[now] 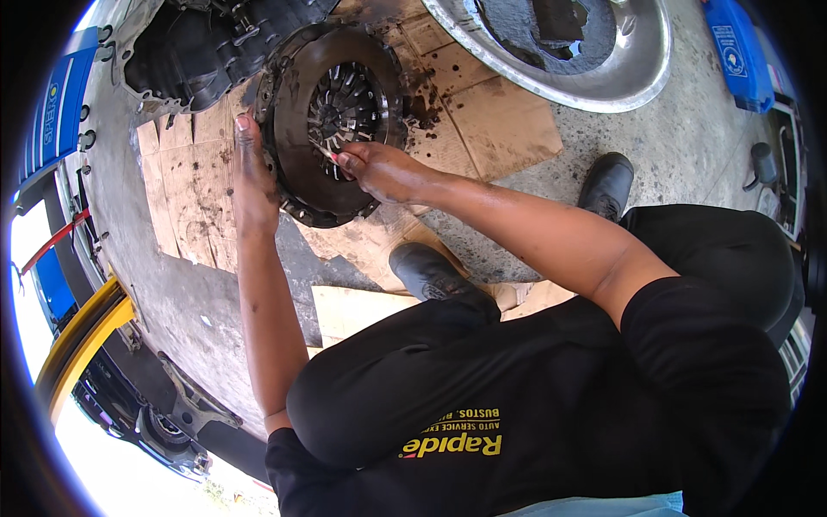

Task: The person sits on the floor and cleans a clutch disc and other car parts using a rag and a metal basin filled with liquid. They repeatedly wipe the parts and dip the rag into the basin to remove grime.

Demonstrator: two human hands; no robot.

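1. Because the clutch plate [332, 121] lies flat on cardboard [482, 121] spread over the concrete floor [689, 146], its greasy face is kept off the ground and the dirt is caught by the sheets.
2. The left hand [251, 177] is laid flat along the plate's left rim, fingers stretched out and pressed against the edge; nothing is clasped in it, and the plate appears to be steadied by it against sliding or turning.
3. The right hand [383, 170] is closed in a pinch grip near the plate's centre, just right of the spring fingers [345, 108]. A thin stick-like tool [325, 152] appears to be held between thumb and fingertips, its tip pointed into the slots; what kind of tool it is cannot be told.
4. The plate is placed directly ahead of the crouched knees, between both arms, so that the centre can be reached by one hand while the rim is braced by the other.
5. Two black shoes [426, 267] are planted on the cardboard and floor close to the plate's near edge.
6. A dark housing [198, 52] lies just beyond the plate at the upper left, touching or nearly touching it.
7. A large metal basin [603, 82] holding dark liquid is set at the upper right, apart from the plate.
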